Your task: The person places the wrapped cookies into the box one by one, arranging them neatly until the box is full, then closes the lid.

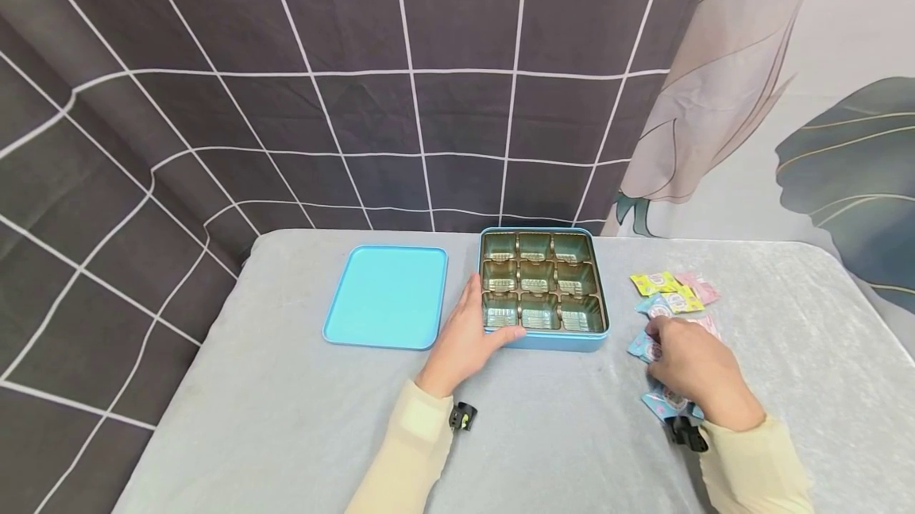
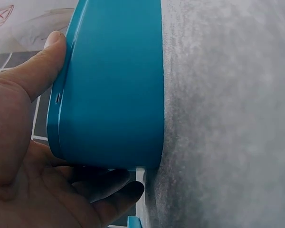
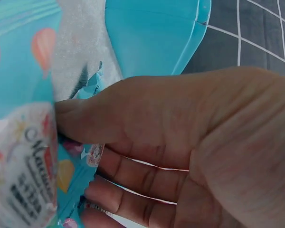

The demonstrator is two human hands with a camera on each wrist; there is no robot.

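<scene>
A light-blue square tin (image 1: 554, 342) stands at the back middle of the table, lid off, with a gold plastic insert (image 1: 538, 276) of several compartments. My left hand (image 1: 463, 341) rests against its near left corner. In the left wrist view the thumb (image 2: 46, 58) lies on the rim of the tin, and the fingers reach along its side, partly hidden. To the right, my right hand (image 1: 696, 363) pinches a light-blue candy packet (image 1: 643, 347) between thumb and fingers. The right wrist view shows the held packet (image 3: 70, 173) partly covered by the thumb.
The blue lid (image 1: 386, 297) lies flat left of the tin. Yellow packets (image 1: 654, 284) and pink packets (image 1: 700, 287) lie beyond my right hand. Another blue packet (image 1: 663, 401) is near the right wrist. A dark checked cloth (image 1: 457, 109) hangs behind the grey-covered table (image 1: 286, 411).
</scene>
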